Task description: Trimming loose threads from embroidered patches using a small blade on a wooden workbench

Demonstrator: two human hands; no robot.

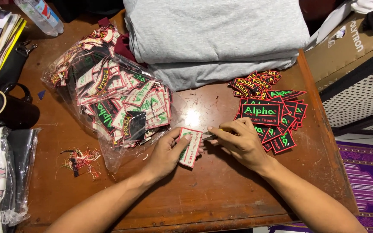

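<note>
My left hand (165, 152) holds a rectangular embroidered patch (190, 148) face down, its pale back with a red border showing, just above the brown wooden table (221, 194). My right hand (241, 142) grips a small cutting tool (210, 136) with a yellow handle, its metal tip touching the patch's right edge. Directly behind my right hand lies a pile of black patches (269, 111) with red borders and green lettering. A clear plastic bag (109, 97) stuffed with several more patches lies to the left of my left hand.
Folded grey cloth (214, 36) is stacked at the table's far edge. A tuft of cut threads (81, 160) lies front left. A black mug (5, 110), books, a plastic bottle (39, 15) and bagged cloth sit at left. Boxes stand right.
</note>
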